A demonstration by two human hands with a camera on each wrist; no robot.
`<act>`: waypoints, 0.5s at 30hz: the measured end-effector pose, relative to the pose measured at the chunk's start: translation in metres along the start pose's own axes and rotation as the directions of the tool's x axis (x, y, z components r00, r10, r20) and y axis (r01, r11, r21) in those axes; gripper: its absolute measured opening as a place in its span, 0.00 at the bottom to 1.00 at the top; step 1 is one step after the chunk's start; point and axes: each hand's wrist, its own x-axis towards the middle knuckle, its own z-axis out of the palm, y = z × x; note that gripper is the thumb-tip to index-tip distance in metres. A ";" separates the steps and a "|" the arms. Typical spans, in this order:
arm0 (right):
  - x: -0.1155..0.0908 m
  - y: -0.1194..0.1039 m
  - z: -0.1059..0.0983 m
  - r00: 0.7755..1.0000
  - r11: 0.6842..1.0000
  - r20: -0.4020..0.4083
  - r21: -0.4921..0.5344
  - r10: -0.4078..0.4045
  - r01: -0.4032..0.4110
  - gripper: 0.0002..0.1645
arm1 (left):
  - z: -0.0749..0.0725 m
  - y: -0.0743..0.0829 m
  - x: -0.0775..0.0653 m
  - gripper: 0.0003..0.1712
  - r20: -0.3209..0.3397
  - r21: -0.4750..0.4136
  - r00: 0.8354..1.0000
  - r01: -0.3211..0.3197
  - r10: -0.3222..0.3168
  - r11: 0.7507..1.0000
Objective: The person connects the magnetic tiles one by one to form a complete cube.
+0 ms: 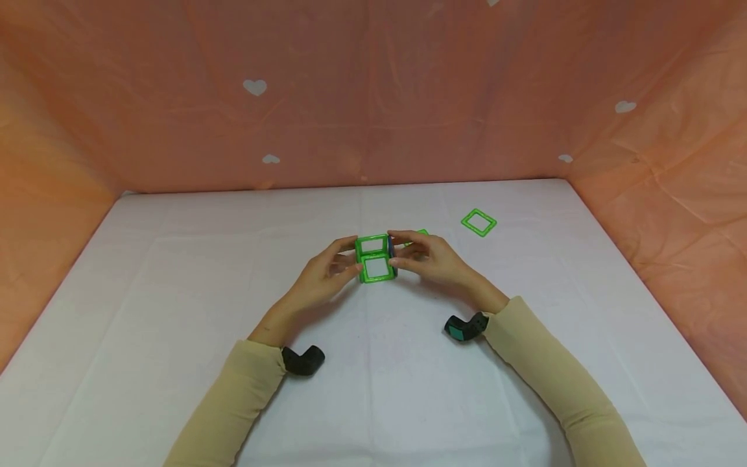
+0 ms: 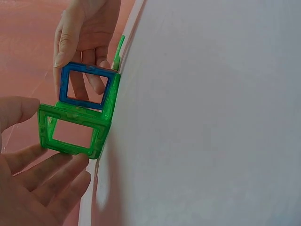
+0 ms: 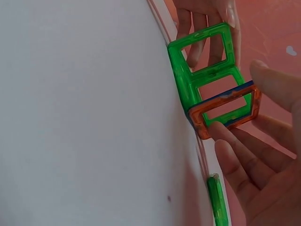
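Note:
Several green square magnetic tiles (image 1: 378, 278) are joined at their edges into an open box shape, held close over the white table. On its left side my left hand (image 1: 320, 275) grips a green tile (image 2: 44, 127), thumb at one edge and fingers along another. At the right side, my right hand (image 1: 434, 261) pinches a blue tile (image 2: 64, 84) and an orange tile (image 3: 200, 120) lying face to face between thumb and fingers. The blue tile's edge meets the green tiles.
A loose green square tile (image 1: 489, 229) lies flat on the white table (image 1: 175, 311), toward the back right. Another green tile (image 1: 423, 231) shows partly behind the right hand. Orange cloth walls (image 1: 362, 97) rise at the back and sides. Each wrist carries a black device (image 1: 303, 361).

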 end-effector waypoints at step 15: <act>0.003 0.001 -0.002 0.994 0.996 -0.062 -0.020 -0.086 0.085 0.25 | 0.001 -0.001 0.001 0.26 -0.082 0.067 0.996 -0.014 0.019 0.998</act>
